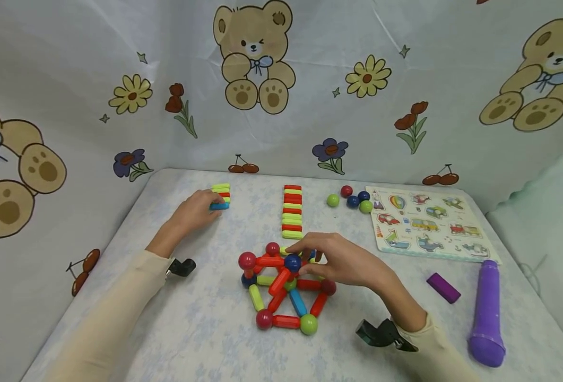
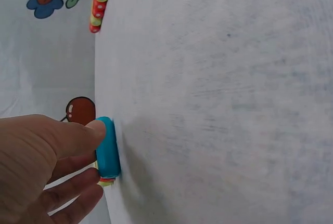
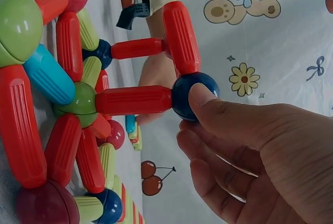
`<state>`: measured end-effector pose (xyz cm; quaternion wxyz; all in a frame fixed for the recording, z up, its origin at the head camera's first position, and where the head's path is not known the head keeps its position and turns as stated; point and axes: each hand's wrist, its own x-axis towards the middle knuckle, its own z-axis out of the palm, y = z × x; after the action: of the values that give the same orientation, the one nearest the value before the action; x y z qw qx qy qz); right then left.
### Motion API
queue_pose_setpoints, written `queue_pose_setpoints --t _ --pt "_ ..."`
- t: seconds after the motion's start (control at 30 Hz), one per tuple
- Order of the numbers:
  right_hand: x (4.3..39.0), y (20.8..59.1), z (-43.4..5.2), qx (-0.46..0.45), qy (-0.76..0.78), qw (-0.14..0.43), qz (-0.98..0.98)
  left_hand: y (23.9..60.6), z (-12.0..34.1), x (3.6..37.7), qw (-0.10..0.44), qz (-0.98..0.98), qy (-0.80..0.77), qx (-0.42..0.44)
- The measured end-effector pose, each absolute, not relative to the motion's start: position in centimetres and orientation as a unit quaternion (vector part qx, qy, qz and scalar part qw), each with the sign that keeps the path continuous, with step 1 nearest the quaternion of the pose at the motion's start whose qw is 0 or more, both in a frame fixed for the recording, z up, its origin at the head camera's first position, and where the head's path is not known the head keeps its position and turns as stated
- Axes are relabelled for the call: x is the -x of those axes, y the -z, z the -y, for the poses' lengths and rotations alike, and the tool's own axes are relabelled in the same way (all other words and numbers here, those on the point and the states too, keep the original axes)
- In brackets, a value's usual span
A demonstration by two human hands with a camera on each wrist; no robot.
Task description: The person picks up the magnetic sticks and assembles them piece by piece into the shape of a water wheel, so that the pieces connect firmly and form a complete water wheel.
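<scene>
At the far left of the table my left hand (image 1: 195, 212) pinches a light blue rod (image 2: 108, 148) between thumb and fingers, at the near end of a short row of rods. My right hand (image 1: 345, 260) holds a dark blue ball (image 3: 183, 102) at the top of a ball-and-rod structure (image 1: 286, 321), thumb on the ball's near side. From that ball one red rod (image 3: 134, 100) runs down to a green ball (image 3: 78, 99) at the structure's middle. Another red rod (image 1: 269, 261) joins it to a raised red ball (image 1: 247, 260).
A longer row of red and yellow-green rods (image 1: 292, 212) lies behind the structure. Several loose balls (image 1: 353, 201) are beside a picture puzzle board (image 1: 386, 245) at the back right. A purple block (image 1: 443, 288) and a purple microphone-shaped toy (image 1: 487, 313) lie at the right.
</scene>
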<state>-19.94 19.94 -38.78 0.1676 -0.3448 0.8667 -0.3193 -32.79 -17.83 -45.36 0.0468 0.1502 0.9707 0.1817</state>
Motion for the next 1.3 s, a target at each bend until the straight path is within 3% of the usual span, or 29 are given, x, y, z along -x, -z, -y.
queue_pose_setpoints --t 0.4,0.63,0.87,1.07,1.3 --pt "20.8 39.1 -21.0 0.361 0.323 0.152 -0.862 47.0 18.6 29.4 -0.015 -0.976 -0.169 -0.139" --pt "22.4 39.7 -22.5 0.34 0.319 0.105 -0.878 45.9 18.6 23.6 -0.064 -0.94 -0.308 -0.135" --pt "24.4 41.1 -24.4 0.259 0.317 0.038 -0.911 42.7 16.3 16.5 -0.155 -0.876 -0.406 -0.211" --pt "26.2 42.9 -25.5 0.2 0.301 -0.009 -0.932 41.2 13.8 12.6 -0.083 -0.831 -0.48 -0.269" --pt "30.2 44.5 -25.5 0.169 0.254 -0.018 -0.952 42.4 11.7 11.3 0.018 -0.809 -0.514 -0.284"
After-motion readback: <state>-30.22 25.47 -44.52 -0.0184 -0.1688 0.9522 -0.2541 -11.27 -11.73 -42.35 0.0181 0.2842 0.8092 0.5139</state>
